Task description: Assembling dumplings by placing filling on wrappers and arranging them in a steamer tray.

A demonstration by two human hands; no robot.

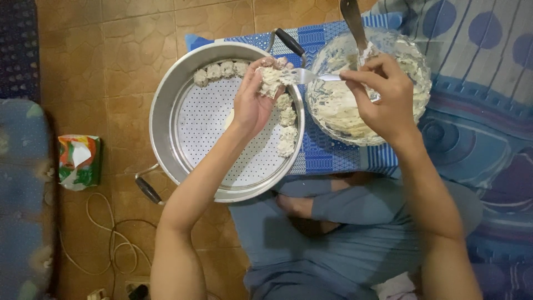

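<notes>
Sitting cross-legged in blue trousers [333, 244] on the tiled floor [111, 55]. Cupping a dumpling [272, 80] in the curled left hand [252, 103] over the perforated steamer tray [222, 144]. Gripping a fork [311, 76] in the closed right hand [383, 97], pressing its tines against the dumpling. Lining the tray's rim: more finished dumplings [287, 130]. Resting just beyond, on a blue patterned cloth [327, 155]: a glass bowl of filling [338, 111], a spoon [352, 22] standing in it

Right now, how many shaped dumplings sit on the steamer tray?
7 visible small pale lumpy dumplings: four along the perforated round metal steamer tray's far rim, three down its right edge. The left hand may hide more.
</notes>
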